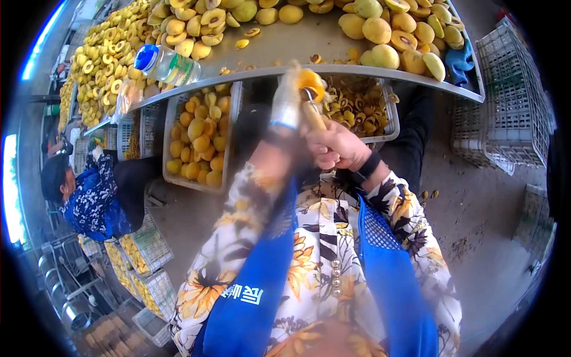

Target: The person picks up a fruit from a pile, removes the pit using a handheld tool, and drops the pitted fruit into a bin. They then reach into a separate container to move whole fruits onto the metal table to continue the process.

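My left hand (286, 98), in a pale glove and smeared by motion, is closed on a yellow peach half (311, 85) in front of the table edge. My right hand (338, 146), bare with a dark wristband, grips a pitting knife (314, 116) with a wooden handle. Its curved metal end touches the peach half; how deep it sits in the flesh cannot be made out. Below the hands' right side, a crate (389, 122) holds peach scraps and pits. To the left, another crate (169, 143) holds yellow peach pieces.
The metal table (262, 50) carries piles of halved peaches (404, 38), a blue-capped bottle (172, 65) and a blue cloth (458, 62). Stacked plastic crates (505, 89) stand at right. A co-worker (95, 199) sits at left near more filled crates (146, 253).
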A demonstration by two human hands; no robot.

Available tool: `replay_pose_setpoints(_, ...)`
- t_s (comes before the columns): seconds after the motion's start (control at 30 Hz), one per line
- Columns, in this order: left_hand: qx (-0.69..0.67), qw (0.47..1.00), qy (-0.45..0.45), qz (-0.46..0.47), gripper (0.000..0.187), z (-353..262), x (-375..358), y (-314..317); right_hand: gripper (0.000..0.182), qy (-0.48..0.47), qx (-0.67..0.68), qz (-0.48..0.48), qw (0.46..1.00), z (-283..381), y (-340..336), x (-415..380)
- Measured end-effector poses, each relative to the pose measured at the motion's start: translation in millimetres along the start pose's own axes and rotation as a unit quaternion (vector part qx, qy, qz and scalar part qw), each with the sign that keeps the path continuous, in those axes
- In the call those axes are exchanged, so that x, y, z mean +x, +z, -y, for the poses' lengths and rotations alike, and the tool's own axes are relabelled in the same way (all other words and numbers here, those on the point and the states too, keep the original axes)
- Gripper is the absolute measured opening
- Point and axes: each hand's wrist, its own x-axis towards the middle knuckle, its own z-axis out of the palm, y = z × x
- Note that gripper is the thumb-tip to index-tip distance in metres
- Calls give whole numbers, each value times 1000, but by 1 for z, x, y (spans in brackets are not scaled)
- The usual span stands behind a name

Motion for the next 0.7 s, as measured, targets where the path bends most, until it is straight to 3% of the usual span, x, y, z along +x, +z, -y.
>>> replay_pose_setpoints(0.03, -104, 994, -45, 1, 54, 9, 17, -17, 14, -7, -11, 26, 1000, 1, 2, 0)
replay_pose_setpoints(0.07, -156, 988, 4, -7, 50, 11, 35, -38, 14, -13, -22, 52, 998, 2, 3, 1)
replay_pose_setpoints(0.1, -263, 962, 38, -61, 50, -2, 36, -50, 13, -27, -57, 18, 998, 3, 0, 2)
replay_pose_setpoints(0.13, -281, 959, 39, 24, 49, -10, 33, -89, 12, -39, -90, -18, 995, 0, -7, 4)
replay_pose_setpoints(0.17, -211, 973, 94, -25, 48, -24, 14, -108, 11, -52, -124, -54, 989, -3, -16, 7)
replay_pose_setpoints(0.2, -201, 947, 140, -207, 46, -29, 25, -136, 11, -53, -189, -94, 976, -4, -31, 8)
replay_pose_setpoints(0.23, -82, 970, 182, -139, 37, -32, 19, -185, 13, -48, -229, -138, 962, -8, -43, 10)
replay_pose_setpoints(0.27, -23, 911, 230, -341, 38, -37, 13, -186, 15, -43, -267, -182, 945, -12, -54, 11)
replay_pose_setpoints(0.3, 124, 896, 182, -386, 40, -47, -2, -191, 17, -38, -304, -226, 925, -15, -63, 12)
replay_pose_setpoints(0.33, 314, 870, 146, -351, 49, -43, 12, -246, 19, -8, -301, -229, 926, -16, -71, 12)
replay_pose_setpoints(0.37, 621, 650, 121, -421, 58, -47, 11, -254, 19, -24, -339, -238, 910, -19, -75, 14)
replay_pose_setpoints(0.43, 625, 669, 196, -351, 64, -68, 12, -198, 20, -53, -414, -255, 872, -27, -75, 16)
replay_pose_setpoints(0.47, 598, 686, 289, -297, 61, -67, 26, -174, 20, -38, -386, -248, 888, -28, -72, 13)
replay_pose_setpoints(0.5, 569, 735, 276, -245, 52, -70, 28, -120, 19, -71, -422, -233, 873, -30, -74, 13)
replay_pose_setpoints(0.53, 645, 623, 397, -194, 49, -65, 50, -86, 21, -105, -458, -218, 855, -34, -80, 16)
replay_pose_setpoints(0.57, 673, 574, 451, -119, 46, -66, 55, -36, 22, -119, -464, -217, 851, -33, -80, 13)
replay_pose_setpoints(0.6, 675, 568, 468, -54, 46, -56, 73, 2, 24, -133, -470, -216, 846, -32, -81, 11)
replay_pose_setpoints(0.63, 719, 572, 395, 11, 44, -57, 71, 50, 24, -125, -446, -229, 856, -28, -76, 4)
replay_pose_setpoints(0.7, 761, 448, 465, 60, 39, -26, 118, 104, 25, -111, -397, -258, 874, -20, -65, -16)
